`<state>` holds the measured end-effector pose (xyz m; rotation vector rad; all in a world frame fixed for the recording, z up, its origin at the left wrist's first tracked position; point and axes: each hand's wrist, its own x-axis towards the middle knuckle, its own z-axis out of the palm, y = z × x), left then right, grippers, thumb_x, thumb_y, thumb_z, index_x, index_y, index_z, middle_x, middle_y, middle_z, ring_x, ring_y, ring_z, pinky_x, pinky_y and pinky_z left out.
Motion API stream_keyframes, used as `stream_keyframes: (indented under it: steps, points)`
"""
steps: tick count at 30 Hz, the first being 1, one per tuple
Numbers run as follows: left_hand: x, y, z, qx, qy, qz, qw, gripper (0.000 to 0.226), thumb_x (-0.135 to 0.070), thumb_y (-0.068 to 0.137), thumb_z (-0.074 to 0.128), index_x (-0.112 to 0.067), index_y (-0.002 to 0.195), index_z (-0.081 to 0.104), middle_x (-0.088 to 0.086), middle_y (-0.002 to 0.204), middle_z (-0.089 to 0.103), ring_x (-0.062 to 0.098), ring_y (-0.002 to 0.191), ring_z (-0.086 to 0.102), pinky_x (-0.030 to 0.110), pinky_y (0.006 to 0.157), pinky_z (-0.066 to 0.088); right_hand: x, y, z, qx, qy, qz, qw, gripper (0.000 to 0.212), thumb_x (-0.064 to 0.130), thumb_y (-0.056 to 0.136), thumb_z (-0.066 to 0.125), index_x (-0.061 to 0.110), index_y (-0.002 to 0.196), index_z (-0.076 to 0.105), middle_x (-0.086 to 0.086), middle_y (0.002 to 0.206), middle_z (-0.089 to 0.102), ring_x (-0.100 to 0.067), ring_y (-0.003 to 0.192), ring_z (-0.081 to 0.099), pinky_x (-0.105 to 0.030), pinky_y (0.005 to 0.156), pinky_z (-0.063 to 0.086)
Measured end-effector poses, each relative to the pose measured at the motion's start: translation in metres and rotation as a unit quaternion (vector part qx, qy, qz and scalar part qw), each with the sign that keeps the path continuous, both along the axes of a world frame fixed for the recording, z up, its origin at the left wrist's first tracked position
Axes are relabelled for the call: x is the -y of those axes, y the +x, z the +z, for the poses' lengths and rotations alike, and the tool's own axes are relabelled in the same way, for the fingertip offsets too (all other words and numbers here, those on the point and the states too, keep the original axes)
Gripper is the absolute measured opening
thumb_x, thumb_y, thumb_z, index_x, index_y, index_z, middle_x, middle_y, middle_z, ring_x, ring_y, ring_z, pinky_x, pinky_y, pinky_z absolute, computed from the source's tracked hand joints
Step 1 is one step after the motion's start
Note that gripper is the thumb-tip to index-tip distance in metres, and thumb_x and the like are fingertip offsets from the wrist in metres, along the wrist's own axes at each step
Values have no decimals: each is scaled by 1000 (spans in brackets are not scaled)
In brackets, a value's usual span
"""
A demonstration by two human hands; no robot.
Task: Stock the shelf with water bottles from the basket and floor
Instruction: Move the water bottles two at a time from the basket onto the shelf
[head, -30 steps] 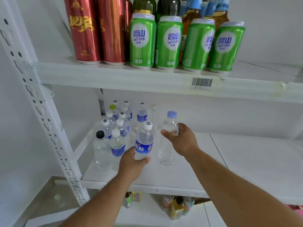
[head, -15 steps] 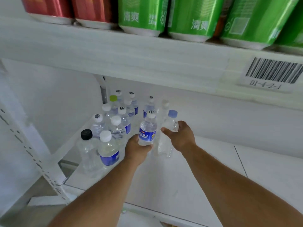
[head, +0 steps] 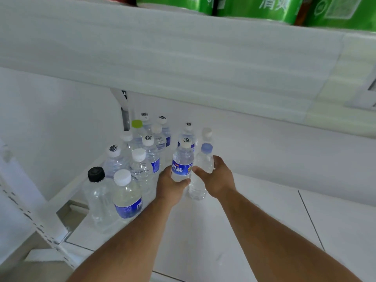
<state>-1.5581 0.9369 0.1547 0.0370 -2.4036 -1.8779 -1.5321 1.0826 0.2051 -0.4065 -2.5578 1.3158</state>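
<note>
My left hand (head: 169,187) grips the lower part of a white-capped water bottle with a blue label (head: 182,159), held upright over the white shelf (head: 254,210). My right hand (head: 218,178) is wrapped around a clear bottle with a pale blue cap (head: 204,159), right beside it and also upright. The two bottles almost touch. To their left stands a cluster of several water bottles (head: 140,157), among them a black-capped one (head: 97,192) and a green-capped one (head: 136,127) at the back. The basket and floor are out of view.
The upper shelf's front edge (head: 183,58) hangs low across the top of the view, with green cans (head: 264,6) on it. A perforated white upright (head: 30,216) stands at the left. The bare shelf surface extends to the right of my hands.
Both hands have carried their bottles deeper into the shelf, closer to the cluster and to each other. My head has come lower and nearer, so the upper shelf fills more of the view.
</note>
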Motion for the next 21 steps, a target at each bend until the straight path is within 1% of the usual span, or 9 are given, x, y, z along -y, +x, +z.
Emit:
stream_keyframes:
  steps: [1,2,4,6,10,12,15,19,21]
  points:
    - [0,0,-2,-2,-2,-1,1000,41,-17,71,85,-35,98,60,-25,88,60,-15,76,60,2,59,40,0,0,0,4,7,9,1000,61,57,75,73,33,127,50,16,108,58,-11,92,58,-28,79,46]
    - [1,0,-3,1,-5,-1,1000,45,-19,72,84,-30,109,60,-19,96,61,-9,81,60,4,66,40,0,0,1,14,20,14,1000,65,58,74,74,32,128,49,17,107,57,-11,91,57,-28,78,46]
    - [2,0,-7,5,-22,-8,1000,54,-24,73,84,-23,121,58,-10,109,62,4,94,59,18,78,42,-1,1,0,51,54,15,997,69,57,71,75,30,127,47,15,103,57,-14,90,60,-33,76,52]
    - [3,0,-9,10,-54,-14,998,55,-30,74,82,-23,122,57,-7,112,64,12,98,60,25,82,44,-2,1,-2,84,72,9,994,65,53,70,76,27,122,47,13,97,59,-17,86,63,-37,72,57]
    - [2,-7,-7,21,-69,-9,997,55,-30,74,82,-22,123,57,-4,117,66,17,103,63,28,85,47,-3,-2,-1,89,72,-6,993,61,49,72,76,27,122,49,14,90,55,-18,82,61,-33,65,54]
    - [1,-12,-6,19,-77,-7,997,56,-27,75,81,-21,124,56,-2,121,66,19,108,62,28,87,47,-2,-4,-1,83,71,-9,994,60,47,74,76,26,123,49,13,92,54,-19,83,60,-34,69,54]
    - [0,-16,-3,23,-84,2,996,59,-24,77,80,-20,129,53,0,127,63,20,113,60,26,86,44,-1,-7,-1,79,67,-11,995,58,45,75,76,25,123,49,11,95,55,-20,86,60,-40,78,57]
    - [0,-18,-4,28,-94,-4,995,61,-23,79,79,-19,132,51,1,130,61,21,117,58,25,88,43,1,-11,-1,79,58,-12,995,58,42,78,76,24,126,48,10,96,55,-20,87,59,-43,81,57]
    - [0,-19,-3,34,-102,-10,994,62,-23,80,78,-17,134,49,2,132,60,22,119,57,27,91,44,2,-11,-1,73,52,-15,996,58,40,79,76,23,127,48,9,97,55,-19,87,58,-43,82,57]
